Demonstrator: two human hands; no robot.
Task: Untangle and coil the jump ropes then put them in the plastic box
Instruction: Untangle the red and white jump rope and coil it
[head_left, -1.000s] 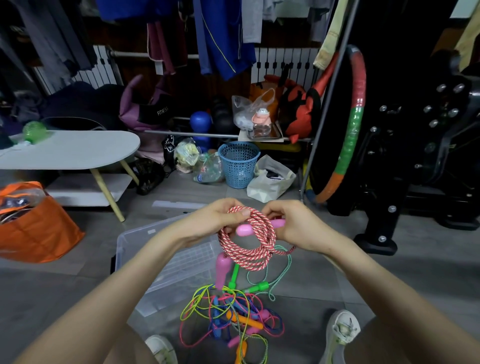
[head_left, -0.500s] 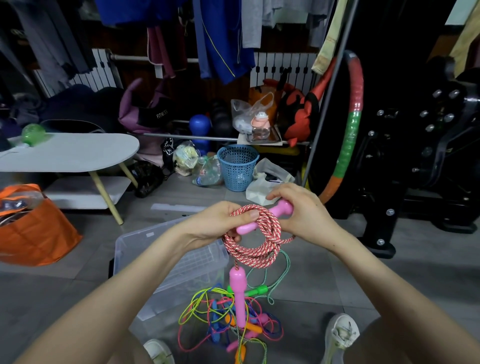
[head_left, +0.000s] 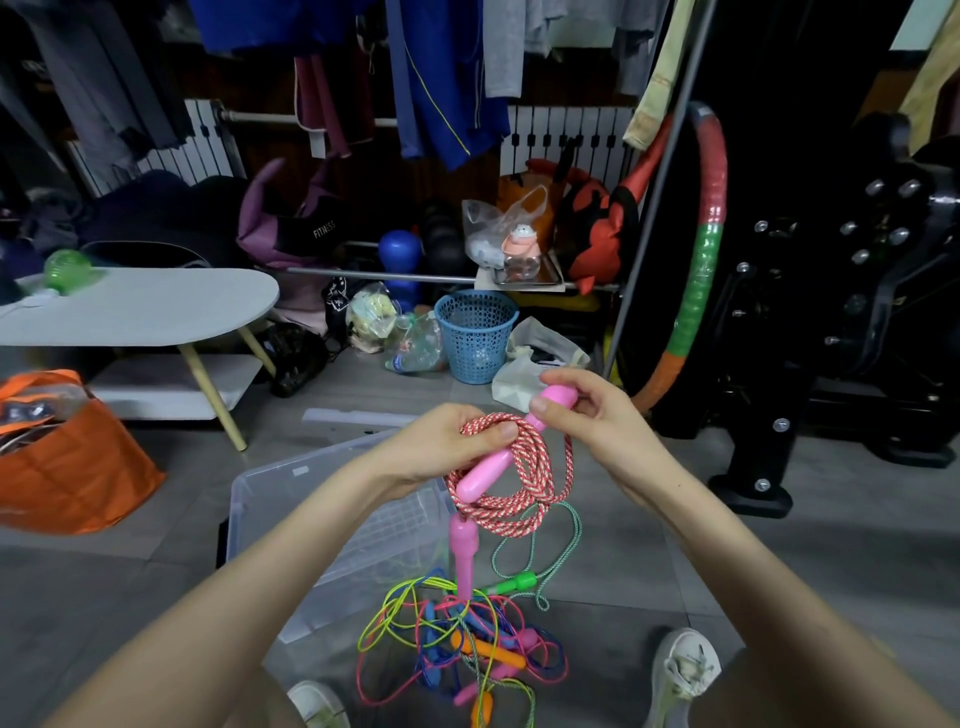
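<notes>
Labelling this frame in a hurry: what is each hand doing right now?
Left hand: grips the red-and-white rope coil.
Right hand: pinches the pink handle passing through that coil.

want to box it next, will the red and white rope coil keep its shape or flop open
Probably floppy: the red and white rope coil sags in loops under the left hand. The upper pink handle, seemingly poked through and pinched by the right hand, may keep it bunched. The dangling pink handle would likely swing.
</notes>
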